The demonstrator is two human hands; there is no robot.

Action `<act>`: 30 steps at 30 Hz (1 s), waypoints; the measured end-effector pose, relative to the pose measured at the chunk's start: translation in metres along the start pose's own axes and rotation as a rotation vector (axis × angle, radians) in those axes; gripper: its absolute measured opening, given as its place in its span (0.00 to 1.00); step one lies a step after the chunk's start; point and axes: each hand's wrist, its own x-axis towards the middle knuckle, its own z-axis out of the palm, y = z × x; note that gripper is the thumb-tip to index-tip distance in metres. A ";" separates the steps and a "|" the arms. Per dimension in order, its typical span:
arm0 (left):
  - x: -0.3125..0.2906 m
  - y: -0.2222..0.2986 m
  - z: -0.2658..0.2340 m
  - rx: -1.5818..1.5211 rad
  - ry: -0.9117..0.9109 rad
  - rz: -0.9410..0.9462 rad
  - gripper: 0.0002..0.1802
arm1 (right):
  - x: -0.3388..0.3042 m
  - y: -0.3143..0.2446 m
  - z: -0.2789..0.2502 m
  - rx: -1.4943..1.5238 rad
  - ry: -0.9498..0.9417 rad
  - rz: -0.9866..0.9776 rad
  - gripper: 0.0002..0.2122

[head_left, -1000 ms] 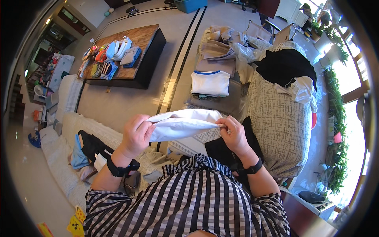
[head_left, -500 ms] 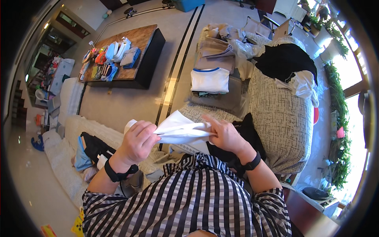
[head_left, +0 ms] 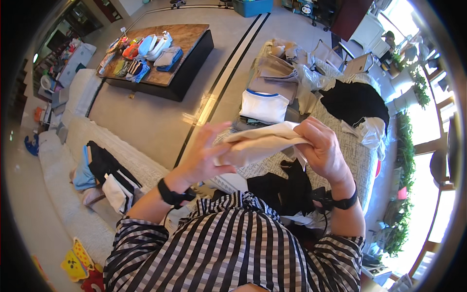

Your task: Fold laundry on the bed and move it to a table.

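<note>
A soft white-to-cream cloth garment (head_left: 260, 143), bunched lengthwise, is stretched across in front of my chest; its exact kind does not show. My right hand (head_left: 321, 148) is closed on its right end, fingers curled over the fabric, with a corner hanging below. At the other end is my left hand (head_left: 202, 155), fingers spread and slightly blurred, its palm against the cloth. Below the cloth, a black garment (head_left: 282, 185) lies in front of me. A folded white T-shirt with a blue collar (head_left: 264, 105) tops a stack of folded clothes just beyond.
To the left, the sofa (head_left: 73, 194) bears black, light-blue and white clothes (head_left: 116, 190). A wooden table (head_left: 189, 36) farther off holds folded clothes and bags. On the right, a black garment (head_left: 355, 104) covers a patterned seat. Green plants (head_left: 401, 185) line the window.
The cloth and both hands have moved up and to the right. My left hand has gone from a pinch to spread fingers; my right hand now grips the right end. The view has shifted.
</note>
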 end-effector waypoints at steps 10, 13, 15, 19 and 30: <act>0.034 0.025 0.113 -0.245 0.322 -0.126 0.25 | 0.008 -0.037 -0.030 -0.259 -0.126 0.089 0.09; 0.023 -0.008 0.156 -0.071 0.249 -0.077 0.12 | 0.006 -0.045 -0.052 -0.331 0.090 0.128 0.09; 0.002 -0.030 0.177 -0.200 0.202 -0.066 0.09 | 0.002 -0.052 -0.076 -0.276 0.237 0.221 0.05; 0.009 -0.005 0.123 -0.430 0.273 -0.135 0.17 | -0.009 -0.059 -0.088 -0.404 0.158 0.347 0.02; 0.046 0.020 0.097 -0.629 0.356 -0.031 0.43 | -0.005 -0.069 -0.084 -0.140 0.112 0.536 0.04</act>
